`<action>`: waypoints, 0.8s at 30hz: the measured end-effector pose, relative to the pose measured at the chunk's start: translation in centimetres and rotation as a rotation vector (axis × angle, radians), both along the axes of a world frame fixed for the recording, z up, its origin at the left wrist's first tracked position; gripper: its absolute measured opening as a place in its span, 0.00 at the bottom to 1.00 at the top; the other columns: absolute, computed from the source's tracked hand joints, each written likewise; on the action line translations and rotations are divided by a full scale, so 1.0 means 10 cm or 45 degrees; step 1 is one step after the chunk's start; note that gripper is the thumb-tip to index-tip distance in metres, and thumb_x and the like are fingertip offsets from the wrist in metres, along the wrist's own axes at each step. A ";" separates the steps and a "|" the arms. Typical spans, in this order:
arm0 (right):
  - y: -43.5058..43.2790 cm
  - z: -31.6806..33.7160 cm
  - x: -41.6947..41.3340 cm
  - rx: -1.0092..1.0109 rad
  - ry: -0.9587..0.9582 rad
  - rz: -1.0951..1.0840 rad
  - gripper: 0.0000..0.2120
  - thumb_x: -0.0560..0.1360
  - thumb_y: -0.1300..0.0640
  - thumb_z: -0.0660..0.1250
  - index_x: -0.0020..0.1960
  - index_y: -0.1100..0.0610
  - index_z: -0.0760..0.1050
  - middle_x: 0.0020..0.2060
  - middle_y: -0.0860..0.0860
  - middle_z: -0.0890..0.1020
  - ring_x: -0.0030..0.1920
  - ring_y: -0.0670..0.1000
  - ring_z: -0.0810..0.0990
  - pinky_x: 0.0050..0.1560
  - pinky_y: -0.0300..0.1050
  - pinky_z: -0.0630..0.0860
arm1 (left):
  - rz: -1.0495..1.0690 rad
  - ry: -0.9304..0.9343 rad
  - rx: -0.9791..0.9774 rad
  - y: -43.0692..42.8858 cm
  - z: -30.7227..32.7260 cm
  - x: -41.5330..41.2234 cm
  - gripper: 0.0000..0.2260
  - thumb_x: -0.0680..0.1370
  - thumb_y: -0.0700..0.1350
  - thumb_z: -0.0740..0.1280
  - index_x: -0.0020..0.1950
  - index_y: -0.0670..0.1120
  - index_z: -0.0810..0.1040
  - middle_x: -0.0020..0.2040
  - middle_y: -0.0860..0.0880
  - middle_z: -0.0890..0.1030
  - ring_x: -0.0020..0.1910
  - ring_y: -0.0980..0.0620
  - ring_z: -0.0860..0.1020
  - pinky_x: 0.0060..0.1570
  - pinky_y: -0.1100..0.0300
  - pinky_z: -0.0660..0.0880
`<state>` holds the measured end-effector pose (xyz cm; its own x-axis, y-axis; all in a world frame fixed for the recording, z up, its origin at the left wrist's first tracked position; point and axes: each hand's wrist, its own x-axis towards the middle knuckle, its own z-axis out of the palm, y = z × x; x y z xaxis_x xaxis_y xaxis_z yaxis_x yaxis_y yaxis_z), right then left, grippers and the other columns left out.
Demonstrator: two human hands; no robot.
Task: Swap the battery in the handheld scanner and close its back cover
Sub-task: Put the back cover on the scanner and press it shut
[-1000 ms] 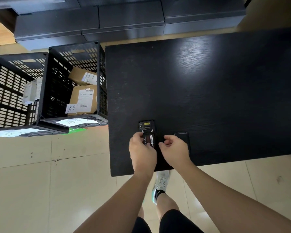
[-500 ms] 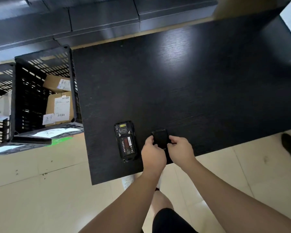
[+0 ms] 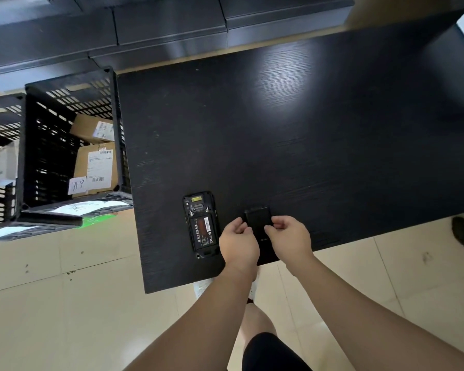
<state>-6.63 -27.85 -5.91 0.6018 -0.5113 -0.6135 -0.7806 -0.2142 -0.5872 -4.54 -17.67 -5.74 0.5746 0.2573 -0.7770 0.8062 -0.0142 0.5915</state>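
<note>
Both hands pinch the black cover near the table's near edge: left hand on its left side, right hand on its right. Just left lies the scanner, back up, battery showing in its open bay. A crate of boxes stands beyond the table's left edge.

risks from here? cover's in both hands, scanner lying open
1. The scanner lies unheld near the front edge of the table; a nudge while refitting could slide it off.
2. The battery sits exposed; if not fully seated, the back cover may not latch.
3. Left hand and right hand pinch only the cover's edges; it could slip.
</note>
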 end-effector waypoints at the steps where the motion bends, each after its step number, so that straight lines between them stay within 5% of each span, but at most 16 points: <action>1: -0.01 0.00 0.00 0.003 -0.005 -0.013 0.14 0.74 0.55 0.73 0.59 0.53 0.78 0.49 0.47 0.82 0.49 0.47 0.81 0.51 0.45 0.79 | -0.006 0.002 0.006 0.01 -0.02 0.00 0.15 0.77 0.37 0.67 0.64 0.45 0.78 0.54 0.49 0.83 0.52 0.52 0.81 0.58 0.55 0.78; 9: -0.02 0.14 0.07 0.046 -0.105 -0.001 0.09 0.71 0.52 0.76 0.48 0.48 0.78 0.40 0.44 0.83 0.42 0.42 0.82 0.36 0.34 0.74 | 0.012 -0.115 0.014 0.07 0.08 0.03 0.11 0.73 0.43 0.73 0.56 0.48 0.82 0.46 0.50 0.85 0.46 0.50 0.84 0.51 0.49 0.82; 14: 0.24 0.36 0.39 0.087 -0.205 0.188 0.10 0.69 0.50 0.77 0.46 0.45 0.78 0.39 0.44 0.83 0.41 0.42 0.82 0.40 0.40 0.79 | -0.014 -0.359 0.096 0.53 0.31 0.29 0.08 0.71 0.44 0.75 0.47 0.54 0.83 0.41 0.55 0.85 0.39 0.64 0.82 0.37 0.73 0.76; 24: 0.78 0.24 0.57 0.200 -0.168 0.506 0.10 0.67 0.49 0.77 0.44 0.47 0.78 0.38 0.49 0.84 0.39 0.50 0.84 0.45 0.50 0.83 | -0.144 -0.386 0.123 1.39 0.19 0.35 0.09 0.70 0.41 0.77 0.48 0.49 0.83 0.41 0.49 0.85 0.40 0.54 0.83 0.44 0.59 0.81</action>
<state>-0.96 -20.08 -3.53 0.8110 -0.1312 -0.5702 -0.5721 -0.3822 -0.7257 -1.07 -3.79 -3.81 0.8049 0.2427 -0.5415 0.5839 -0.1612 0.7957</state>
